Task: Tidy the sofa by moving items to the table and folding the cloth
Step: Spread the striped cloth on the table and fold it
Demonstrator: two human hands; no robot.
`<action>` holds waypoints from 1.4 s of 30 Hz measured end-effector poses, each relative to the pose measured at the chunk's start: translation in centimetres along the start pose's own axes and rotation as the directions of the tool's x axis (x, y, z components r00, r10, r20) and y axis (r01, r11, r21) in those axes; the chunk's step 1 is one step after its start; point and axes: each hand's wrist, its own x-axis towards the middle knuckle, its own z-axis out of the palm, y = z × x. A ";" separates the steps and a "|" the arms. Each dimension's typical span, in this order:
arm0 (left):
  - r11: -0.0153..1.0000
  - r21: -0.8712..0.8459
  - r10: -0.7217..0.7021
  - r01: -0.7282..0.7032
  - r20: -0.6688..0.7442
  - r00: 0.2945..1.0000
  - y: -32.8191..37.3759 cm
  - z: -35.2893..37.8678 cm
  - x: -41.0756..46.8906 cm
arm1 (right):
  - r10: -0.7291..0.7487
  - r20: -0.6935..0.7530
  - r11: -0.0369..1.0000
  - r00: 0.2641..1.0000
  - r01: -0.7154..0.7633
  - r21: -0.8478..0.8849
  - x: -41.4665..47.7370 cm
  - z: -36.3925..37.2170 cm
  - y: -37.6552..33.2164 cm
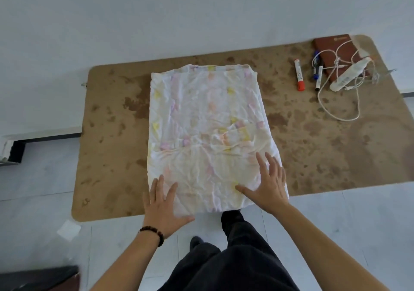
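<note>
**Cloth flat on bench, both hands pressing near edge**

Folded cloth, white with faint pink, yellow and orange patches, spread flat mid-bench on the brown mottled bench. Long side running from far edge toward near edge; near end overhanging the near edge slightly. Creased all over, with a fold ridge across the lower half.

Left hand at the cloth's near-left corner, fingers spread, palm down, laid flat partly on cloth and partly on the bench edge. Dark bead bracelet on that wrist. Right hand at the near-right corner, fingers spread wide, palm flat on the cloth. Neither hand pinching anything.

At the bench's far-right corner: brown notebook, white power strip lying across it, white cable looping loosely toward bench centre. Just left of the notebook, red-capped marker, blue marker and a slimmer black-tipped pen, all well apart from the cloth.

Dark trousers below, near edge.
</note>
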 end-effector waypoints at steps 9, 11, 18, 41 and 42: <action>0.953 -0.272 0.103 -0.136 -0.133 0.986 -3.0 -0.2 -1.6 | 0.027 0.145 0.970 0.989 0.009 -0.243 -2.8 1.8 0.3; 0.952 -0.268 0.106 -0.145 -0.155 0.982 -2.8 -1.7 -2.2 | -0.020 0.101 0.970 0.995 0.044 -0.239 -3.5 1.4 -0.4; 0.945 -0.227 0.124 -0.235 -0.416 0.901 -3.6 -5.3 -4.2 | -0.080 -0.161 0.973 0.984 0.041 -0.229 -6.4 -0.9 -2.2; 0.853 -0.516 -0.138 -0.076 -0.365 0.921 -4.6 -10.6 -2.0 | -0.273 -0.184 0.958 0.944 0.250 -0.139 -2.0 -7.7 -2.3; 0.847 -0.527 -0.123 -0.076 -0.334 0.935 -4.4 -11.6 -0.2 | -0.258 -0.162 0.962 0.952 0.238 -0.131 0.1 -8.1 -2.5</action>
